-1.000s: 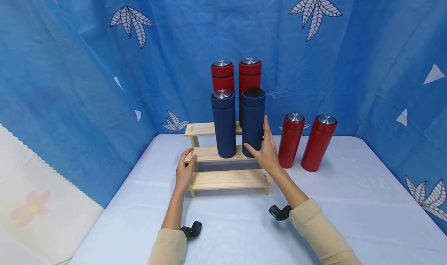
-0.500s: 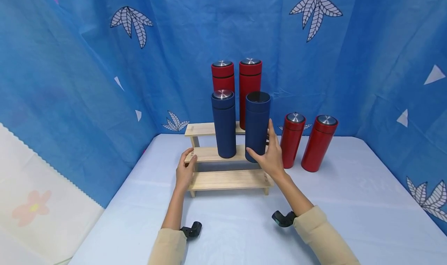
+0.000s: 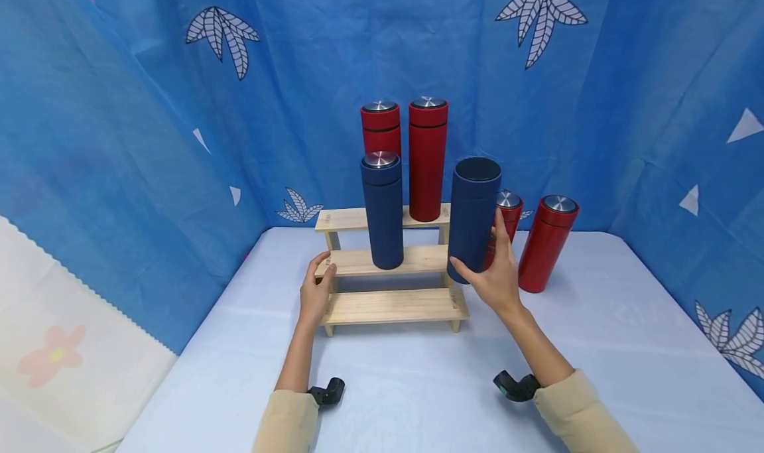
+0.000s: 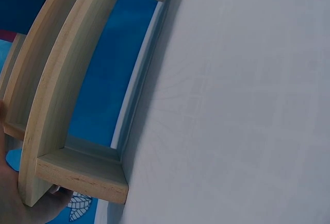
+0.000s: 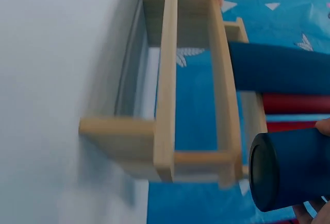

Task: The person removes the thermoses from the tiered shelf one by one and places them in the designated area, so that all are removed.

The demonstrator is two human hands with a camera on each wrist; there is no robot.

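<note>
The right hand [image 3: 494, 279] holds a blue bottle [image 3: 474, 217] with a dark lid, thumb on one side and fingers on the other. The bottle hangs nearly upright in the air, near the right end of a three-step wooden stand [image 3: 388, 306], and the right wrist view shows its dark bottom end. The left hand [image 3: 314, 295] grips the left end of the stand around the middle shelf, thumb and fingers curled. A second blue bottle [image 3: 383, 221], with a silver lid, stands upright on that shelf. Behind it, a red bottle [image 3: 381, 127] and another red bottle [image 3: 426, 168] stand on the top shelf. To the right, two more red bottles [image 3: 546, 249] stand on the white table [image 3: 394, 393], one partly hidden behind the held bottle and right hand. A patterned blue curtain [image 3: 358, 42] hangs behind.
</note>
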